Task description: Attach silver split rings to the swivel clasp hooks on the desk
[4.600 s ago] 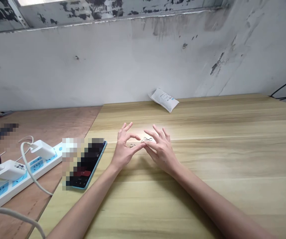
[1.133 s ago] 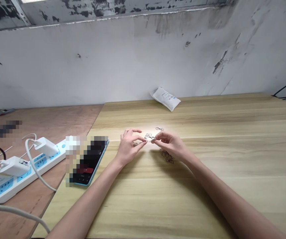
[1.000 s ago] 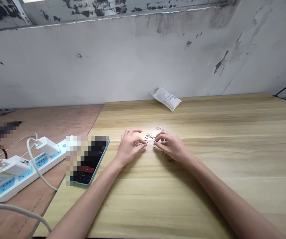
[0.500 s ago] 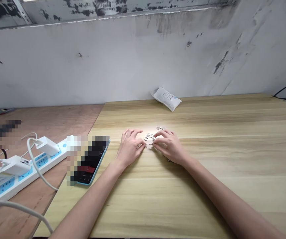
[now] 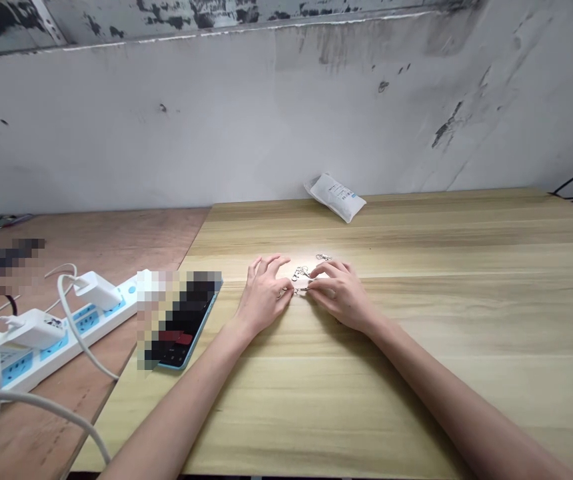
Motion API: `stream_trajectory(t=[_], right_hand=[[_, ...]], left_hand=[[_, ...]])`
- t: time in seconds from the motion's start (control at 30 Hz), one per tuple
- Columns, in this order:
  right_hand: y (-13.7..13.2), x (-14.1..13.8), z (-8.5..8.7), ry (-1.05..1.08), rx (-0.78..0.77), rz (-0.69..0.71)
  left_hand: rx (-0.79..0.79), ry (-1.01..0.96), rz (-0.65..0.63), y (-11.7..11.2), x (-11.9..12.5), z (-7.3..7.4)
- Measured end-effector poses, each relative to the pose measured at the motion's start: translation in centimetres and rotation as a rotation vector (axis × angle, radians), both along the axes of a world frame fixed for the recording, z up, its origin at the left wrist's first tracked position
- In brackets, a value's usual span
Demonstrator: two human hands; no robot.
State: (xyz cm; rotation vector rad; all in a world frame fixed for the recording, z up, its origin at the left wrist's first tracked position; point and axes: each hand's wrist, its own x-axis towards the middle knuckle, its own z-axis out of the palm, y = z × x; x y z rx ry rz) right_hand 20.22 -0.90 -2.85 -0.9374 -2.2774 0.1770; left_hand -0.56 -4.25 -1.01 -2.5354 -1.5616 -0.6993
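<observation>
Both my hands rest on the light wooden table (image 5: 416, 320), fingertips meeting over small silver metal pieces. My left hand (image 5: 262, 293) pinches a small metal ring at thumb and forefinger. My right hand (image 5: 339, 293) pinches a small metal clasp (image 5: 300, 290) that touches the ring. Just beyond the fingers lie a loose silver clasp (image 5: 300, 272) and another small metal piece (image 5: 323, 257). A dark pile of rings seen earlier is hidden under my right hand.
A smartphone in a blue case (image 5: 186, 320) lies left of my left hand. A white power strip (image 5: 51, 333) with chargers and cables sits on the reddish table (image 5: 116, 240) at left. A white packet (image 5: 336, 197) lies by the wall.
My right hand came down from a raised pinch and closed in on the left hand; it now covers the dark pile of rings. The view shifted slightly.
</observation>
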Motion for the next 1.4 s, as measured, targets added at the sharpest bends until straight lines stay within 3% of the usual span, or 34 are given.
stream_trajectory(t=[0.6,0.87,1.13,1.4], right_hand=[[-0.7,-0.5,0.4,-0.013,0.049,-0.023],[-0.8,-0.9,0.0,-0.019,0.166,-0.024],[-0.9,-1.7,0.4,-0.166,0.361,-0.009],[-0.5,-1.6,0.5,-0.159,0.288,-0.032]], left_hand=[[-0.022,0.023,-0.036,0.0,0.1,0.5],[-0.025,-0.002,-0.053,0.2,0.0,0.2],[-0.069,-0.049,-0.071,0.5,-0.3,0.0],[-0.086,-0.087,-0.043,1.0,-0.5,-0.5]])
